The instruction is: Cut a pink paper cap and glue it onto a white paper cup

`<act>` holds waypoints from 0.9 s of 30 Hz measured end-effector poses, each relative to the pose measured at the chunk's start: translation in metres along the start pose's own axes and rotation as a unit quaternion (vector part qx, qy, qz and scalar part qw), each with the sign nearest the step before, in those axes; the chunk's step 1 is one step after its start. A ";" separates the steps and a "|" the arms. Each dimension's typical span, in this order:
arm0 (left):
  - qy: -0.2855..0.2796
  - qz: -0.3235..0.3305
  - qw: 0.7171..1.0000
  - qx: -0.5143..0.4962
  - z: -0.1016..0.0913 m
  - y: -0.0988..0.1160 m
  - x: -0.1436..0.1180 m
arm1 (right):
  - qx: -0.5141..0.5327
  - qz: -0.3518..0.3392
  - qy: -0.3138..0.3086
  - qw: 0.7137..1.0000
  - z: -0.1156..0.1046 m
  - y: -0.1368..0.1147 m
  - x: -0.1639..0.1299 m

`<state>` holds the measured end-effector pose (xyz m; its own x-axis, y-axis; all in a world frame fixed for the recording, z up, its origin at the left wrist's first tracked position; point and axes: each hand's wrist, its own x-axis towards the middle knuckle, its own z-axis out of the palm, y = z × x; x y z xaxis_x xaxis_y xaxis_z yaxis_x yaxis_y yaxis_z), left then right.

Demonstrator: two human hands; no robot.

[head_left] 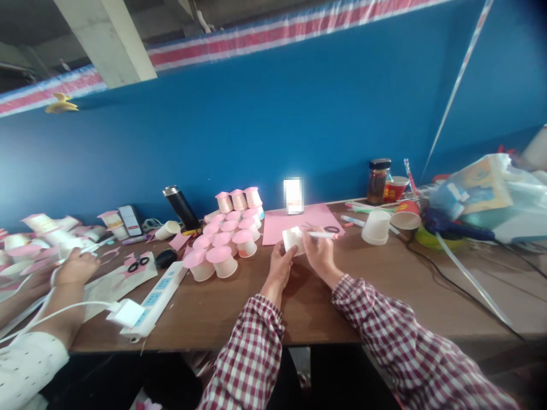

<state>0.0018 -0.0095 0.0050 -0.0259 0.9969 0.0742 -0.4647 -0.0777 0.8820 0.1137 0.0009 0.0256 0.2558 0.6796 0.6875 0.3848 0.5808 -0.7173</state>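
One cup, I see from afar, sits gripped in the left hand, apparently kept steady beside the pen clasped in the right hand, pink paper just beyond.

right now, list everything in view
held cup: 1, white, centre
pen: 1, white-pink, centre
sheet: 1, pink, centre
topped cups: many, pink-white, left
scissors: 2, dark, centre and left
plain cup: 1, white, right of pen
red cups: 2, red, right rear
jar: 1, brown, right rear
bag: 1, clear, far right
flask: 1, black, left rear
phone: 1, pale, left rear
power strip: 1, white, left
table: 1, brown, beneath
wall: 1, blue, back
co-worker's sleeve: 1, white, far left
left fingers: one hand, at cup
right fingers: one hand, at pen
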 end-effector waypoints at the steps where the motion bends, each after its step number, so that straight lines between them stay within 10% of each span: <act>1: 0.000 -0.001 1.000 -0.003 0.000 0.000 0.000 | 0.000 0.000 0.000 1.000 0.000 0.001 0.000; 27: -0.001 -0.007 1.000 -0.009 0.002 0.004 -0.001 | -0.008 -0.002 0.011 1.000 0.000 0.000 -0.001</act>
<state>0.0019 -0.0111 0.0093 -0.0176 0.9979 0.0630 -0.4814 -0.0637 0.8742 0.1130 0.0004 0.0253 0.2739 0.6675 0.6924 0.3993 0.5761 -0.7132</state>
